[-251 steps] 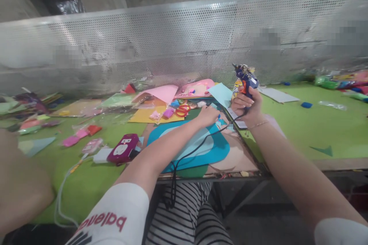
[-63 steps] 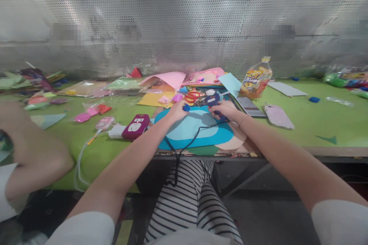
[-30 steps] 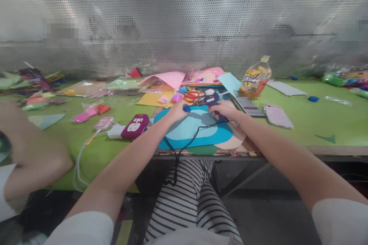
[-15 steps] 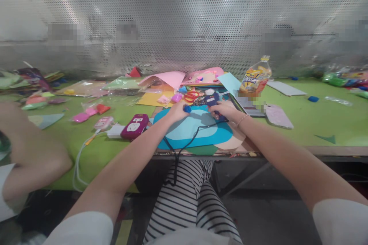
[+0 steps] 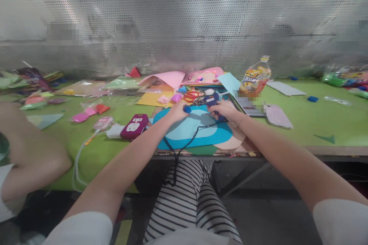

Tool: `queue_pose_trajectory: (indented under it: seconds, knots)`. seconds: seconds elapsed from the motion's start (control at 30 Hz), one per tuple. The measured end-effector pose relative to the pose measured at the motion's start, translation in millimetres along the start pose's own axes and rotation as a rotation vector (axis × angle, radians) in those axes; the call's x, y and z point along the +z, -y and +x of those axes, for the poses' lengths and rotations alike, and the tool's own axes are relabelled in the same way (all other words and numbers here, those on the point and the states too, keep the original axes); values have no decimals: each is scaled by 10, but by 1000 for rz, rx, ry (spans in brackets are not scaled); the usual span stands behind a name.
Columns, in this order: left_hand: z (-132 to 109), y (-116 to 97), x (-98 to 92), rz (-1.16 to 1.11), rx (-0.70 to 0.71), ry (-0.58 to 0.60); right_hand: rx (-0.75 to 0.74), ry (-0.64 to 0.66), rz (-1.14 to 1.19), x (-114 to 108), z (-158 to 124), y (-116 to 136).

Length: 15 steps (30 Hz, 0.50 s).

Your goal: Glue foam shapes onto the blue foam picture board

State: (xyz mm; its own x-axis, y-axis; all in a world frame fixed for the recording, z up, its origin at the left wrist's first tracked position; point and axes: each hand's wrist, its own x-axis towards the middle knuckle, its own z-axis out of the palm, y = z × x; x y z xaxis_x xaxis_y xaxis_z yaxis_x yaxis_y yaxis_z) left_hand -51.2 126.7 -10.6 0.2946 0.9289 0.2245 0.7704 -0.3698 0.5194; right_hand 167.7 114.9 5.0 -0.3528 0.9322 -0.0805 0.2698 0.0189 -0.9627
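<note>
My left hand (image 5: 178, 112) is closed, with a small dark blue lump (image 5: 187, 109), perhaps clay, at its fingertips. My right hand (image 5: 225, 110) grips a dark blue glue gun (image 5: 212, 99); a pale stick juts from its back and its black cord (image 5: 197, 132) hangs over the table edge to my lap. Beneath both hands lies a bright blue rounded sheet (image 5: 212, 136) with a light blue rounded shape (image 5: 184, 128) on top. The gun's front end is near the lump, but I cannot tell whether they touch. Red-handled scissors (image 5: 191, 96) lie just beyond.
A purple case (image 5: 135, 126) with a white plug and cable stands left. Clay packets (image 5: 89, 111), a snack bottle (image 5: 255, 76), a phone (image 5: 278, 116) and a pink decorated piece (image 5: 204, 76) lie around. Another person's arm (image 5: 37, 153) rests at far left. A perforated metal panel (image 5: 172, 26) rises behind.
Almost nothing differs. Both hands keep their places with the blue lump and the glue gun; only a very slight shift of the view shows.
</note>
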Motion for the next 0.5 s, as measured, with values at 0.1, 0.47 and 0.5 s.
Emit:
queue_pose_trajectory:
  seconds: [0.1,0.47,0.5]
  knots:
    - [3,5,5,6,-5,1,-4,5,7,-4,12,-18]
    - [15,2,17,7,-13,6,8,-3,58,2,6,-19]
    - [14,3,17,6,-13,6,5,-9,58,3,7,-20]
